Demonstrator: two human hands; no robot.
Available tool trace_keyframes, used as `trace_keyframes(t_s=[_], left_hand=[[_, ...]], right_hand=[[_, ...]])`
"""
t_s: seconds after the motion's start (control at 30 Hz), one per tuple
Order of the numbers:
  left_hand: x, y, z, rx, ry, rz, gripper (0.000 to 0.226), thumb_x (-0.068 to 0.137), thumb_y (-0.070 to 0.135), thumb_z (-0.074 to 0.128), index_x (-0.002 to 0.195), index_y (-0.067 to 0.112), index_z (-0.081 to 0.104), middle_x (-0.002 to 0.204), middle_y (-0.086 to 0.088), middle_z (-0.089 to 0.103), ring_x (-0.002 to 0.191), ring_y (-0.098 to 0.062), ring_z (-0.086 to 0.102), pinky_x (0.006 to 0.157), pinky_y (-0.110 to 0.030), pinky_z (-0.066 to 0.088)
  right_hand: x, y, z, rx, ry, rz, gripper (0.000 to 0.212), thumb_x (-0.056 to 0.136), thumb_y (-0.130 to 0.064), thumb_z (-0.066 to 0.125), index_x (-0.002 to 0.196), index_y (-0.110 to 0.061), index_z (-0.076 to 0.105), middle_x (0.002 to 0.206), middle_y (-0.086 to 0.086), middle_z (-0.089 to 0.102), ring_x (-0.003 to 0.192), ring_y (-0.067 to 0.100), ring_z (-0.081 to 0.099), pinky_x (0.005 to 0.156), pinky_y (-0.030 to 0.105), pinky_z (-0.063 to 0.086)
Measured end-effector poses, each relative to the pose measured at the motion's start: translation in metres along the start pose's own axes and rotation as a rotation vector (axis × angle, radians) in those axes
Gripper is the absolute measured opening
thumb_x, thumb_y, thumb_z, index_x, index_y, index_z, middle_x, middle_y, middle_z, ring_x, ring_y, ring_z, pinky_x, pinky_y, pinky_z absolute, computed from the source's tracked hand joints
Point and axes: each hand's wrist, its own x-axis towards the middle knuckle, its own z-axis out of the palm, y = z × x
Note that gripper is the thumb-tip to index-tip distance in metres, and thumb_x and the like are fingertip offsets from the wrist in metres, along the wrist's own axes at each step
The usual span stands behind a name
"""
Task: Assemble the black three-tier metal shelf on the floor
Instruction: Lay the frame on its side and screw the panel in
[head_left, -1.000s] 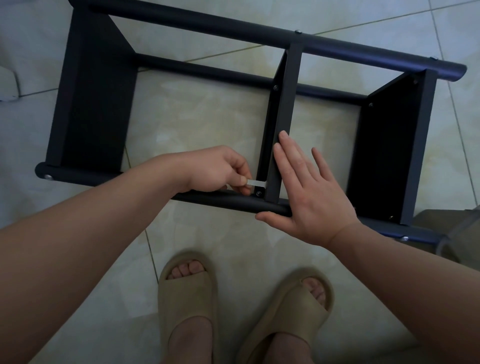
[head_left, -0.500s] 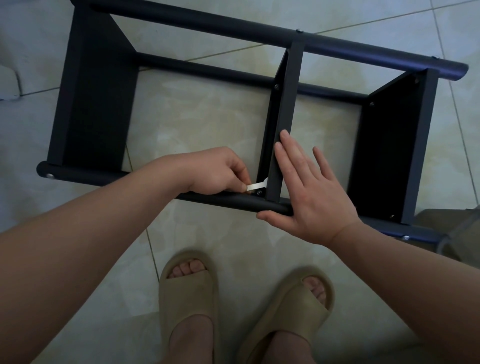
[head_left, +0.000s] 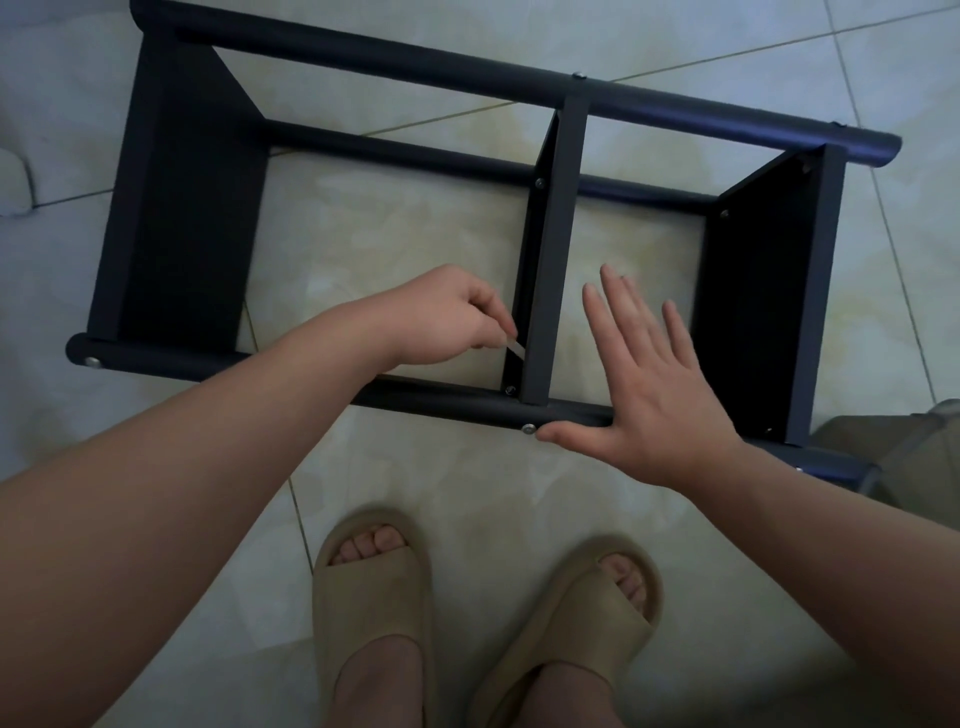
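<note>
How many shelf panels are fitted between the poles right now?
3: left panel, middle panel by the left hand, right panel. None look hidden.

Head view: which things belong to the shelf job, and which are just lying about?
Job: shelf; silver tool, pinched by left hand; right hand, thumb on near pole.
Not the job: worn sandals; olive thing at right edge; pale thing at left edge.
</note>
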Motion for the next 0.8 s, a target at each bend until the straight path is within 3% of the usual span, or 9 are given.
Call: trace_keyframes(t_s=[0.17, 0.37, 0.53, 0.8], left_hand=[[0.002, 0.004, 0.002, -0.179, -0.046, -0.099, 0.013, 0.093, 0.012, 0.065, 0.087, 0.019, 0.073, 0.084, 0.002, 0.072, 0.086, -0.013, 0.068, 0.085, -0.032, 0.054], [0.009, 0.002, 0.007, -0.254, -0.021, -0.154, 0.007, 0.094, 0.015, 0.065, 0.094, 0.018, 0.071, 0.076, 0.006, 0.074, 0.079, -0.011, 0.07, 0.081, -0.029, 0.052], [0.012, 0.0, 0.005, -0.282, -0.032, -0.149, 0.011, 0.092, 0.02, 0.07, 0.102, 0.02, 0.074, 0.082, 0.006, 0.077, 0.077, -0.004, 0.071, 0.081, -0.028, 0.052], [0.015, -0.002, 0.004, -0.405, -0.028, -0.188, 0.01, 0.093, 0.029, 0.069, 0.098, 0.02, 0.073, 0.083, 0.005, 0.077, 0.076, -0.006, 0.071, 0.078, -0.028, 0.049]], right_hand=[[0.004, -0.003, 0.002, -0.03, 0.033, -0.057, 0.119, 0.08, -0.093, 0.029, 0.162, -0.014, -0.008, 0.169, 0.004, -0.017, 0.156, 0.022, -0.016, 0.126, 0.054, -0.002], [0.008, -0.009, 0.001, -0.047, 0.028, -0.106, 0.121, 0.081, -0.092, 0.029, 0.162, -0.011, -0.009, 0.169, 0.006, -0.017, 0.156, 0.022, -0.016, 0.126, 0.054, -0.003], [0.008, -0.01, 0.001, -0.034, 0.044, -0.107, 0.118, 0.082, -0.089, 0.033, 0.162, -0.011, -0.005, 0.17, 0.004, -0.012, 0.157, 0.02, -0.012, 0.126, 0.053, 0.0], [0.007, -0.01, 0.001, -0.051, 0.076, -0.139, 0.111, 0.085, -0.086, 0.034, 0.163, -0.012, 0.004, 0.171, 0.003, -0.005, 0.157, 0.02, -0.005, 0.126, 0.055, 0.006]])
